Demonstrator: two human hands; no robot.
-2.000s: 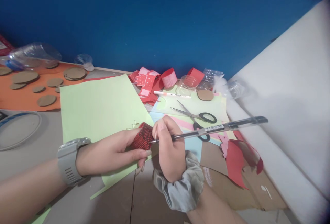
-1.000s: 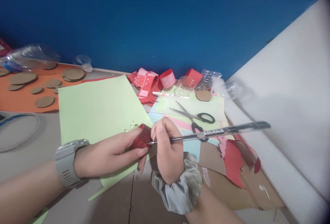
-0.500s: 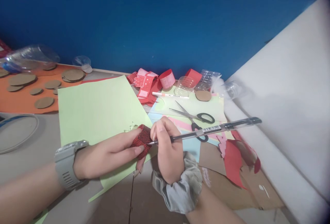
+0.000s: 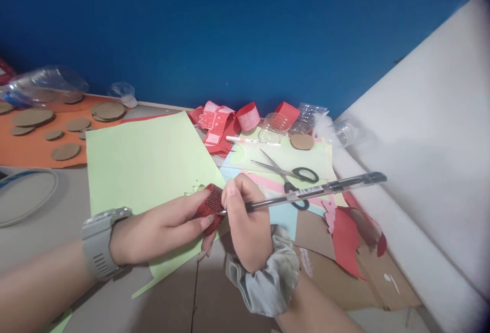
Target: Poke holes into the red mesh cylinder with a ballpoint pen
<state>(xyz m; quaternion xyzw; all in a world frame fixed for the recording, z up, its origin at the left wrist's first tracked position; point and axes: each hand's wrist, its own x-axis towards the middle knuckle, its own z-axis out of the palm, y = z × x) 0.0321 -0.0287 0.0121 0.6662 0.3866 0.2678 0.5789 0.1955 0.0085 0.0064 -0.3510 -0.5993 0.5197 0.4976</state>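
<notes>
My left hand [image 4: 164, 228], with a grey watch on its wrist, grips a small red piece [image 4: 211, 205] covered in a dark dotted pattern; it looks like rolled or bent paper. In my right hand [image 4: 247, 220] is a black pen [image 4: 314, 190], pinched near its tip, its capped end pointing right. The pen's tip touches or nearly touches the red piece's surface. Beneath the left hand lies a light green paper sheet [image 4: 145, 164], with a small drawing partly covered by the hand. A grey scrunchie circles my right wrist.
Scissors [image 4: 285, 172] lie behind the right hand on coloured papers, near a white marker [image 4: 252, 141]. Red and pink paper strips [image 4: 218, 126] and clear plastic pieces [image 4: 273, 127] line the blue wall. At left are cardboard discs [image 4: 66, 151] on orange paper and a plastic bottle [image 4: 49, 85].
My right hand and the pen have shifted very slightly left. My left hand keeps its hold on the red piece, almost unmoved.
</notes>
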